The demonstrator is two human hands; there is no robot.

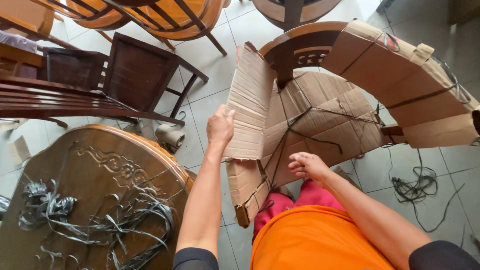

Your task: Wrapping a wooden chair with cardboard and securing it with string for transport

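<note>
A wooden chair (pixel 300 47) stands in front of me, wrapped in brown cardboard (pixel 320 115) tied with dark cord (pixel 287 132). My left hand (pixel 220 126) grips the left edge of a loose cardboard flap (pixel 248 100) and holds it up. My right hand (pixel 307 166) rests with curled fingers on the lower part of the cardboard, near the cords; whether it pinches a cord is unclear. More cardboard (pixel 410 80) covers the chair's curved arm on the right.
A carved round wooden table (pixel 100 170) at lower left carries cut dark strapping (pixel 115 220). Dark wooden chairs (pixel 135 75) and lighter ones (pixel 165 15) stand behind it. Loose cord (pixel 417 187) and a tape roll (pixel 170 135) lie on the tiled floor.
</note>
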